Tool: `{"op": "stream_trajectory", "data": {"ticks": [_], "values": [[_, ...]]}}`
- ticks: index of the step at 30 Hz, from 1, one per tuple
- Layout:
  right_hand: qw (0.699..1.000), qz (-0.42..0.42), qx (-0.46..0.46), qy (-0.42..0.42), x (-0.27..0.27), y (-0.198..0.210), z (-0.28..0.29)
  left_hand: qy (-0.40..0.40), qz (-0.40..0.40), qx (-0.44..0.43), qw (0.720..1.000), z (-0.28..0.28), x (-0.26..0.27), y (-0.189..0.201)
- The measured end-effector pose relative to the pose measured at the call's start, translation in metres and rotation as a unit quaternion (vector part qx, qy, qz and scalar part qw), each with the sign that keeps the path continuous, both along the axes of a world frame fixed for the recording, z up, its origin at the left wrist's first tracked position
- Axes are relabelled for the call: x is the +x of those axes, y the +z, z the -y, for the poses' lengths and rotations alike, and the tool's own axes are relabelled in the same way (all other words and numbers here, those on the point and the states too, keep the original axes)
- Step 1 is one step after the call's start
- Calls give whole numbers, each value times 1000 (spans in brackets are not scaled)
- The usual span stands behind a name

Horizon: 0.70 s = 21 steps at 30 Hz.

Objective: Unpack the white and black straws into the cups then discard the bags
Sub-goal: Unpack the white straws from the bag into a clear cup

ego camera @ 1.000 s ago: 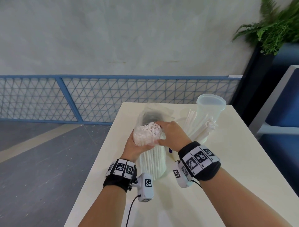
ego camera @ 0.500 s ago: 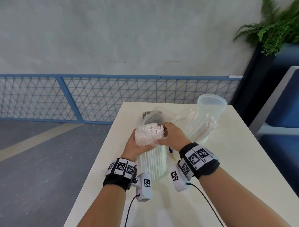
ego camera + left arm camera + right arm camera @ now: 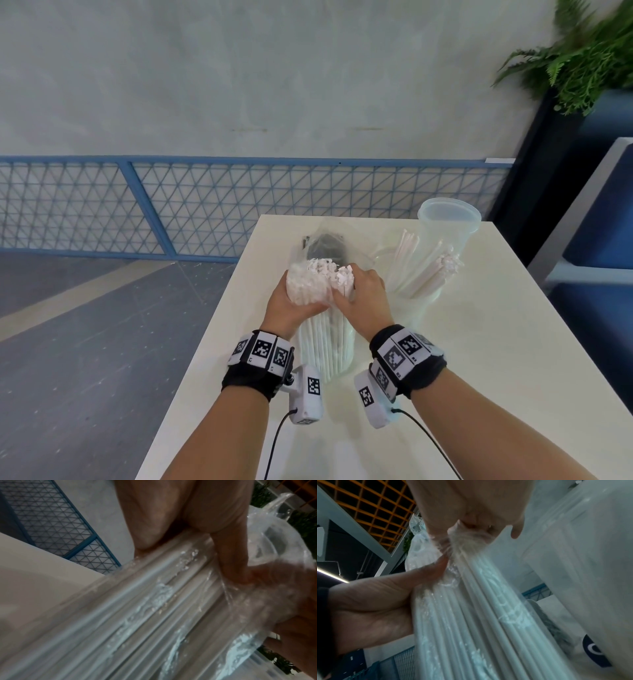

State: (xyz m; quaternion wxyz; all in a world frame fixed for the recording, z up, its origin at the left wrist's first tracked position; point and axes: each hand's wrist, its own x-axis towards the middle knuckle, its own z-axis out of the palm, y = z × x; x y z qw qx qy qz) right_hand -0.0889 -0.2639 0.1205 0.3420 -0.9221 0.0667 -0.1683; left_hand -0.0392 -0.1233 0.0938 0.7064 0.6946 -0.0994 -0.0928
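Observation:
A clear bag of white straws (image 3: pixel 325 346) stands upright on the white table (image 3: pixel 479 359). My left hand (image 3: pixel 291 305) grips the bag's upper part from the left. My right hand (image 3: pixel 363 301) pinches the plastic near the top on the right, and the straw ends (image 3: pixel 322 277) poke out between the hands. Close up, the left wrist view shows the wrapped straws (image 3: pixel 154 615) under my fingers (image 3: pixel 228 550). The right wrist view shows bunched plastic (image 3: pixel 458 545) pinched in my fingertips. Behind lies a bag of black straws (image 3: pixel 325 246). A clear cup (image 3: pixel 445 233) stands at the back right.
Loose white straws (image 3: pixel 421 270) lean in a second clear cup in front of the tall one. A blue mesh fence (image 3: pixel 205 205) runs behind the table. A dark planter with a fern (image 3: pixel 582 61) and a blue seat (image 3: pixel 603 219) stand to the right.
Both hands have shifted a little lower and nearer on the bag of white straws. The right hand has pulled the plastic down, and more straw ends show at the top.

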Motion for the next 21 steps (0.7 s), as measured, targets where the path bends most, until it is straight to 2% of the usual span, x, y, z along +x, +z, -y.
{"op": "stream_trajectory", "data": {"ticks": [7,9,12,14,17,21], "values": [[999,39,8,-32,6,18,-3,12,19,3,1000,1,-4,6],[997,59,48,-16,9,22,-2,11,24,11,1000,3,-6,8],[981,106,160,20,10,37,-2,10,21,14,1000,7,-5,9],[974,122,188,35,10,45,0,19,16,17,1000,9,-3,8],[977,105,176,62,5,52,5,31,-1,22,999,10,1,4],[981,26,150,118,-4,50,17,35,-9,21,999,9,1,5]]}}
